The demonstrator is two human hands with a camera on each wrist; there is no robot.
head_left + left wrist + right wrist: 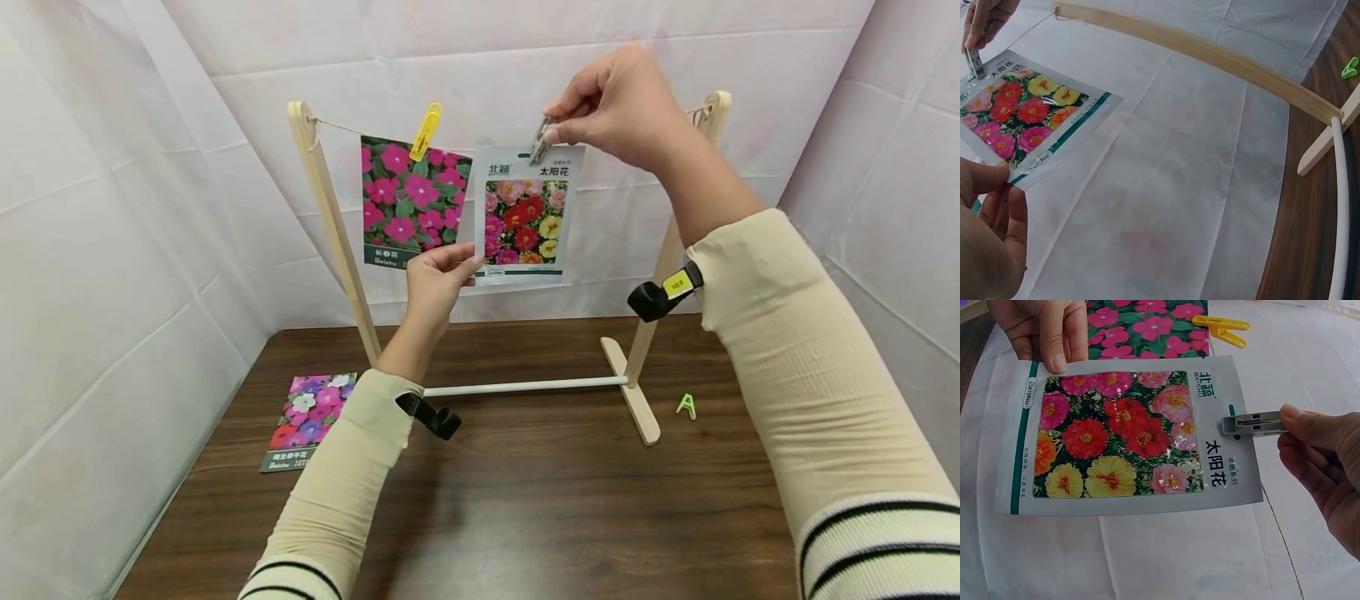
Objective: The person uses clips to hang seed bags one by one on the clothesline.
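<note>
A white seed packet (525, 217) (1022, 115) (1129, 434) printed with mixed flowers hangs at a string (345, 127) strung across a wooden rack (330, 225). My right hand (618, 104) (1325, 465) pinches a grey clothespin (540, 140) (1252, 424) (974, 62) whose tip sits on the packet's top edge. My left hand (438, 283) (988, 219) (1041, 331) pinches the packet's lower left corner. A second packet (411, 200) (1147, 328) with pink flowers hangs to its left under a yellow clothespin (425, 131) (1222, 328).
A third flower packet (309, 421) lies flat on the brown table (525, 500) at the front left. A green clothespin (686, 406) (1350, 67) lies by the rack's right foot (633, 392). A white bar (525, 386) (1340, 212) joins the rack's feet. White cloth walls surround the table.
</note>
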